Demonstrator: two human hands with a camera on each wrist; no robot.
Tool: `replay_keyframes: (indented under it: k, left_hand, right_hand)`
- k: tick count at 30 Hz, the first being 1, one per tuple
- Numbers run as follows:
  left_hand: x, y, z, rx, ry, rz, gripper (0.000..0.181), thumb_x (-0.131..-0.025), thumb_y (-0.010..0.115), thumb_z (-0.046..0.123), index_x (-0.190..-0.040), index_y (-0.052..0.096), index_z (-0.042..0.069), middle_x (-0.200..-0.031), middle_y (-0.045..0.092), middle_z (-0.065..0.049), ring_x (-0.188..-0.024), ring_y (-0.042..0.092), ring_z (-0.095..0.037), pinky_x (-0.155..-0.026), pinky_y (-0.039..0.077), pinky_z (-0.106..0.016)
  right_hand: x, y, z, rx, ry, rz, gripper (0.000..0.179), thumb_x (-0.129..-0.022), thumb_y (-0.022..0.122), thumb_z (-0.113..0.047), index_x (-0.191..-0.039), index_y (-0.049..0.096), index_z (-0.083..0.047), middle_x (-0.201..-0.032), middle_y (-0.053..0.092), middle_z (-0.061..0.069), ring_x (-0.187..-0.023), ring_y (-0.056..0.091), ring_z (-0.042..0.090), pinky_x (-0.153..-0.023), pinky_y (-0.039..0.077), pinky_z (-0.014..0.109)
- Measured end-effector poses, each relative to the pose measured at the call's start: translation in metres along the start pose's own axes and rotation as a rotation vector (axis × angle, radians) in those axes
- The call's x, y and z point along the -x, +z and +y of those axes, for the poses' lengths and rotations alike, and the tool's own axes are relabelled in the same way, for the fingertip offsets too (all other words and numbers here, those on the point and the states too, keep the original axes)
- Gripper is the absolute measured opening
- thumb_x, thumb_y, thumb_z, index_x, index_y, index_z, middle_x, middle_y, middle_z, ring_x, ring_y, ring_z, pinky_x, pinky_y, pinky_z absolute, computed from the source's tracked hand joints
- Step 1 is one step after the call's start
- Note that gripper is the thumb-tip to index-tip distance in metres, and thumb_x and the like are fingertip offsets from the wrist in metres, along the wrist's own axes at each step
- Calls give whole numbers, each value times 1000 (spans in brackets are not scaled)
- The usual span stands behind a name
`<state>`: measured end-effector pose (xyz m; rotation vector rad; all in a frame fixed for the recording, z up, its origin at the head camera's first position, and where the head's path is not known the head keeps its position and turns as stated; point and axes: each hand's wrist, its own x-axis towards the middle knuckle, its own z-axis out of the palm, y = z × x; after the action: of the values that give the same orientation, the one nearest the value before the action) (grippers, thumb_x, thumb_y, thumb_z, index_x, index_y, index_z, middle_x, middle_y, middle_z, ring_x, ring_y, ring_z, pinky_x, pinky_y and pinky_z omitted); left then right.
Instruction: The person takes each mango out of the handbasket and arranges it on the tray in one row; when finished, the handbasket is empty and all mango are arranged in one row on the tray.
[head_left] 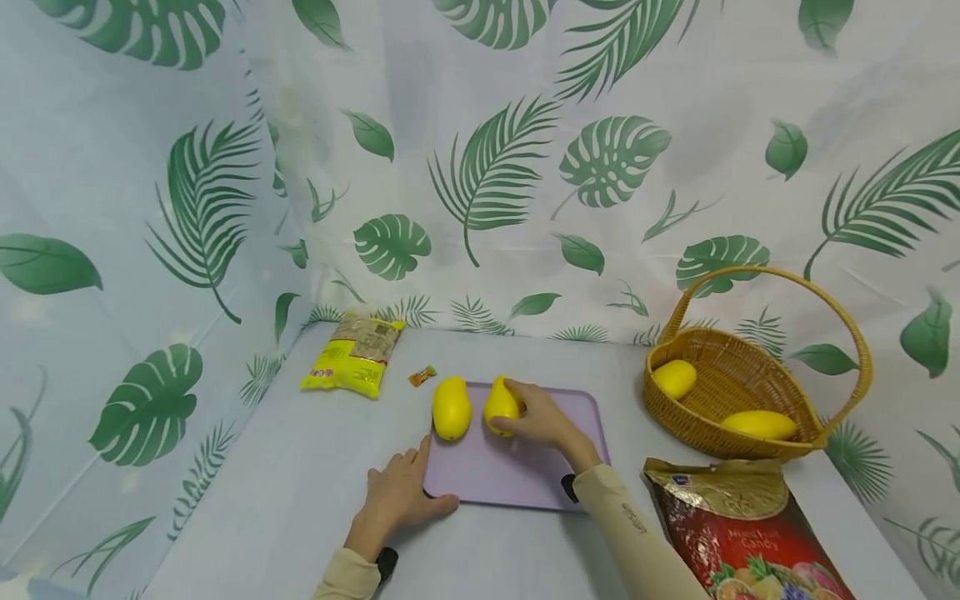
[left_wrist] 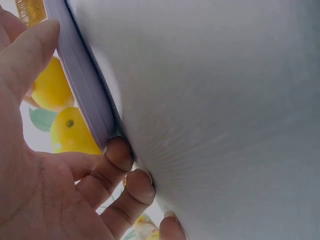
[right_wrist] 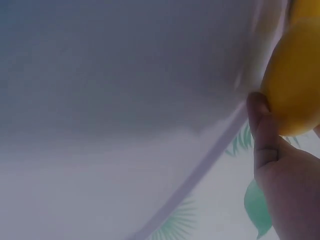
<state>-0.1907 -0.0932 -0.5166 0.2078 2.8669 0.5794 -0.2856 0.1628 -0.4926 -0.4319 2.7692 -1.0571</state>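
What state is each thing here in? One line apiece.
Tray: lying flat
Right hand: holding a yellow fruit
Left hand: touching tray
Leftmost yellow fruit: lying, unheld
Basket: upright, two yellow fruits inside
Yellow packet: lying down
Small candy: wrapped
Red bag: lying flat

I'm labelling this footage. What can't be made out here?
Head view: held yellow fruit, right side hidden by the right hand.
Head view: red candy bag, lower end cut off by the bottom edge.
Head view: wrapped candy, lettering too small.
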Motion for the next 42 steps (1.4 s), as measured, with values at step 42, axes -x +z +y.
replay_keyframes:
  k: [42]
  left_hand:
    - [2, -2, 1, 2, -1, 0, 109, -74, 76, 68, -155, 36, 7, -139, 59, -19, -123, 57, -37, -94, 40, -73]
  right_hand:
    - [0, 0, -5, 56, 56, -40, 85, -88, 67, -57, -157, 36, -18, -158, 39, 21, -140, 44, 42, -113, 35, 66]
